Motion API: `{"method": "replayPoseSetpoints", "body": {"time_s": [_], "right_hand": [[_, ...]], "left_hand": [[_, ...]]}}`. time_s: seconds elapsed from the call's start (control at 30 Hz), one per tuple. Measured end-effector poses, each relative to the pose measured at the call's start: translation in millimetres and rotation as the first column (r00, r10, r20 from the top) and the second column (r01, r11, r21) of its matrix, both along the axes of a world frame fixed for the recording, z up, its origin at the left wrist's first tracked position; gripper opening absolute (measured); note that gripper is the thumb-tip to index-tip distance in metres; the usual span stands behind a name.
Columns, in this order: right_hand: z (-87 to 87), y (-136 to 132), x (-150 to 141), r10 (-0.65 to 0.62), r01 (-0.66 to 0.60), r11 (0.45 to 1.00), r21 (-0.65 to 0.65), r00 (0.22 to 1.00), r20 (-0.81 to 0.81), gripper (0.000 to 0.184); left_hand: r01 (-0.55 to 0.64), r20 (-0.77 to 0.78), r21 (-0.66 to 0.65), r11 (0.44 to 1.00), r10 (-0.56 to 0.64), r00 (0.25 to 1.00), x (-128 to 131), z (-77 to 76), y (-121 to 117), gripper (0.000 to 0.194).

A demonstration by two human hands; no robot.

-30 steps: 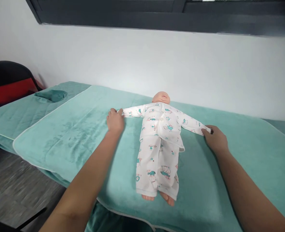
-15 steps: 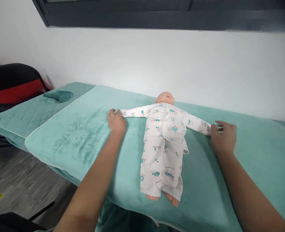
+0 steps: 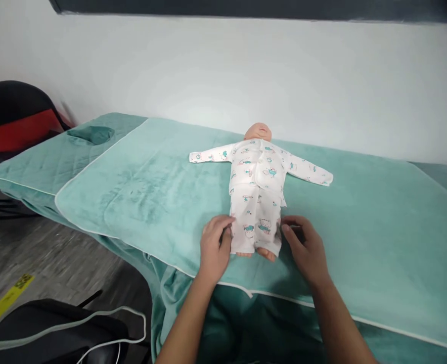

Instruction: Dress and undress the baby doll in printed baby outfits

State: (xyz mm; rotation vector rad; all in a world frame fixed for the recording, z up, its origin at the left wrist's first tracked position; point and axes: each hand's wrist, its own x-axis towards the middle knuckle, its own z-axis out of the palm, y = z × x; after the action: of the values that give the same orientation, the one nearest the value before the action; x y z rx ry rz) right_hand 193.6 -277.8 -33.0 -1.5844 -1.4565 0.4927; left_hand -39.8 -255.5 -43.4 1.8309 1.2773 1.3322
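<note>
A baby doll (image 3: 259,132) lies on its back, head toward the wall, arms spread wide. It wears a white printed long-sleeved top (image 3: 252,167) and matching trousers (image 3: 257,220); its feet poke out of the trouser cuffs. My left hand (image 3: 216,247) is at the outer edge of the left-hand trouser leg, fingertips touching the cloth, thumb apart from the fingers. On the other side, my right hand (image 3: 305,247) is beside the right-hand trouser leg, fingers loosely bent and thumb apart. Both sleeves lie flat, with the doll's hands hidden inside.
The doll rests on a green plush cover (image 3: 375,237) over a long bed against a white wall (image 3: 216,71). A face hole (image 3: 92,135) is at the bed's left end. Black-and-red chairs (image 3: 18,121) stand at left; a dark seat with a pale cable (image 3: 75,323) is at lower left.
Both hands have left the sleeve ends and moved inward and toward me, to the sides of the trouser legs. The view has tilted down; the trousers look straighter and closer together.
</note>
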Motion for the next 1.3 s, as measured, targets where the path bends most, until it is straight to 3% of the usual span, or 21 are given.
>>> {"method": "replayPoseSetpoints", "body": {"time_s": [0.17,0.23,0.33,0.47,0.63,0.83,1.13,1.3], "right_hand": [[-20.5,-49.2,-18.1,0.140,-0.149,0.986,0.070,0.984,0.112,0.033],[-22.9,-54.0,-23.7,0.119,-0.134,0.988,0.075,0.976,0.181,0.037],[-17.5,-50.6,-28.4,0.086,-0.099,0.994,0.053,0.975,0.207,0.022],[-3.2,-51.5,-25.7,0.098,-0.101,0.994,0.045,0.994,0.054,0.006],[14.6,-71.6,-24.8,0.051,0.005,0.981,0.196,0.960,-0.276,0.009],[32.5,-79.3,-39.3,0.053,0.010,0.985,0.172,0.933,-0.357,0.009],[26.2,-59.8,-41.6,-0.094,0.094,0.995,-0.018,0.995,-0.029,0.016],[33.0,-53.1,-45.3,-0.086,0.084,0.993,0.085,0.996,0.022,0.015]], "left_hand": [[0.120,-0.033,-0.064,0.991,-0.122,0.992,-3.3,-2.9,-46.2,0.053],[0.089,-0.139,-0.037,0.995,-0.093,0.986,1.8,-2.4,-51.0,0.053],[0.029,-0.256,0.063,0.998,-0.012,0.967,9.9,-1.7,-44.3,0.043],[0.034,-0.268,0.166,0.986,0.012,0.963,10.4,-2.6,-28.9,0.032],[0.013,-0.163,0.185,0.983,0.017,0.986,6.0,-9.5,-26.7,0.028],[-0.045,-0.090,0.215,0.976,0.065,0.994,9.2,-9.1,-27.5,0.025],[-0.005,-0.267,0.239,0.971,0.071,0.961,9.2,-13.2,-11.8,0.027],[0.023,-0.288,0.221,0.975,0.043,0.957,7.7,-12.6,-3.6,0.031]]}}
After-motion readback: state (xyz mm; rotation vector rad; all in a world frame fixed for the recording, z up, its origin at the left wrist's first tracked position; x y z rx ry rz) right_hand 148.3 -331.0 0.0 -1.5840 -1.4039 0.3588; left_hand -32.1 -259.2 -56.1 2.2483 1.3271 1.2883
